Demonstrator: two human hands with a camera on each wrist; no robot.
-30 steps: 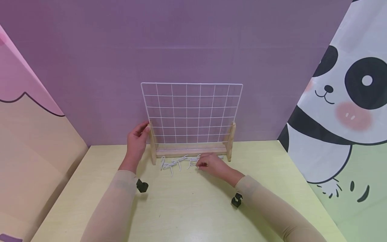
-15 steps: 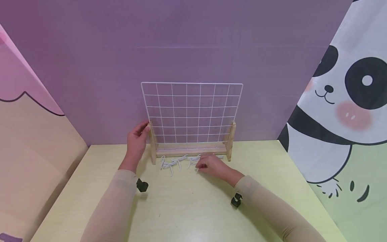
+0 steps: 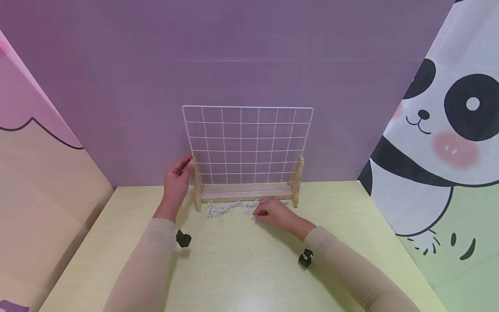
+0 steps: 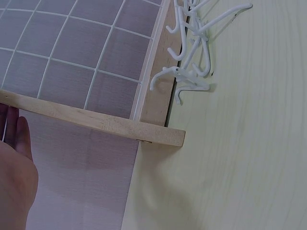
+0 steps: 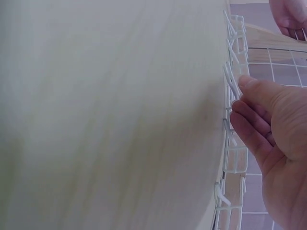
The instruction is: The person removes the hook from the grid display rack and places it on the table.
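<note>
A white wire grid panel [image 3: 247, 106] stands upright in a wooden stand [image 3: 197, 186] at the back of the table. My left hand [image 3: 176, 184] grips the top of the stand's left leg, thumb in front. In the left wrist view its fingers lie against that wooden leg [image 4: 96, 119]. Along the stand's front lie several white wire hooks [image 3: 219, 212], some overlapping. My right hand [image 3: 274, 212] is low over their right part. Thumb and fingertips pinch one white hook [image 5: 231, 79] in the right wrist view; the hand hides part of the row.
The pale wooden table [image 3: 234, 268] stretches toward me. Behind the stand rises a purple backdrop [image 3: 249, 56]. A panda picture [image 3: 448, 143] covers the right side, and a pink and beige panel [image 3: 43, 182] the left. Black mounts [image 3: 183, 239] sit at both wrists.
My right fingers shift very slightly at the hooks, and one hook's end shows more clearly below them. The left hand and the stand stay where they were.
</note>
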